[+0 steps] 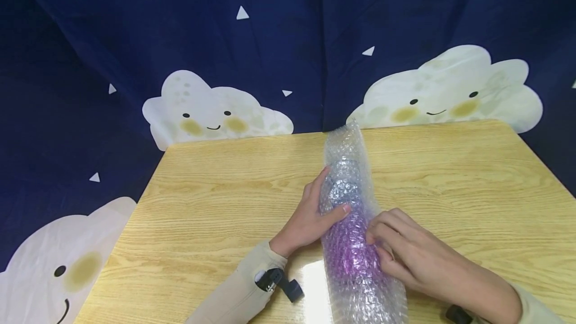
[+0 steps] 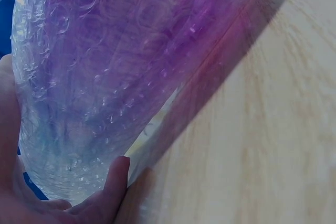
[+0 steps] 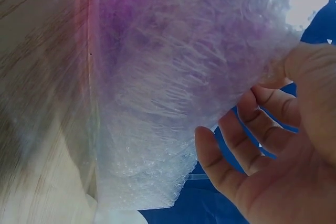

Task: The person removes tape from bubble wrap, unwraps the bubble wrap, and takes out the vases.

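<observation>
A long see-through object, purple shading into pale blue, lies on the table inside bubble wrap point(image 1: 344, 184); the layers blur what kind of thing it is. My left hand point(image 1: 310, 219) holds the wrapped bundle from the left, thumb over the top and fingers along its far left side. At the right side, my right hand point(image 1: 405, 249) pinches the edge of the bubble wrap between thumb and index finger. In the right wrist view the other fingers point(image 3: 220, 166) of that hand are bent, beside the wrap.
The bundle stands on a light wood-grain table point(image 1: 216, 194), its wrap reaching the back edge. Behind hangs a dark blue curtain point(image 1: 270, 39) with smiling clouds and white triangles. A bright reflection shows near the left forearm. Small black devices point(image 1: 283, 283) sit on both wrists.
</observation>
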`<state>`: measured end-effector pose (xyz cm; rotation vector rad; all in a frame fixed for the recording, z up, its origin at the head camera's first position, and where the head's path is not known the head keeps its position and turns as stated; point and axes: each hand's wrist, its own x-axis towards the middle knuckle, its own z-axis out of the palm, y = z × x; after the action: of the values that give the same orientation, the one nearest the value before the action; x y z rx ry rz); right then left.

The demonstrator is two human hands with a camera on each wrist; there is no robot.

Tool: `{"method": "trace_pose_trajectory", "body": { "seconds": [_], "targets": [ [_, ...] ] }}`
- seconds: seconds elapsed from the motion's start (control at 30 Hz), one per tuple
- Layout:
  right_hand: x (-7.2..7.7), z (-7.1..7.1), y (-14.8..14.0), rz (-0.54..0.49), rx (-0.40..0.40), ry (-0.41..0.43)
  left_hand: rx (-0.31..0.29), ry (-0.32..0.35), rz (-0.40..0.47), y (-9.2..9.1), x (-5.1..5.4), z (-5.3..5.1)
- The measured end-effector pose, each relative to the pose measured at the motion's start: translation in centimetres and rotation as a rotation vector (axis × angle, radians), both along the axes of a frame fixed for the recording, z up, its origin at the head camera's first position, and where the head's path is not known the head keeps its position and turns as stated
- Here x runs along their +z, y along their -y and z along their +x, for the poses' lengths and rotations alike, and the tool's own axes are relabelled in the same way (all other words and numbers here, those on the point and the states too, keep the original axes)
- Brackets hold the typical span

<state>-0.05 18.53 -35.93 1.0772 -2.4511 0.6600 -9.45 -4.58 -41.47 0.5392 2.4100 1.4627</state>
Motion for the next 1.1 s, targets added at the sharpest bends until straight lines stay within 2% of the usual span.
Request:
{"method": "trace_pose_trajectory", "body": {
  "seconds": [0.2, 0.67, 1.1],
  "targets": [
    [0.03, 0.04, -0.05, 0.013, -0.02, 0.017, 0.003, 0.005, -0.002, -0.03, 0.1, 0.05],
    [-0.05, -0.01, -0.26, 0.029, -0.007, 0.005, 0.005, -0.001, -0.01, -0.03, 0.12, 0.09],
    [-0.07, -0.08, 0.01, -0.008, 0.013, -0.018, 0.001, -0.009, -0.007, -0.09, 0.03, 0.02]
  ]
}}
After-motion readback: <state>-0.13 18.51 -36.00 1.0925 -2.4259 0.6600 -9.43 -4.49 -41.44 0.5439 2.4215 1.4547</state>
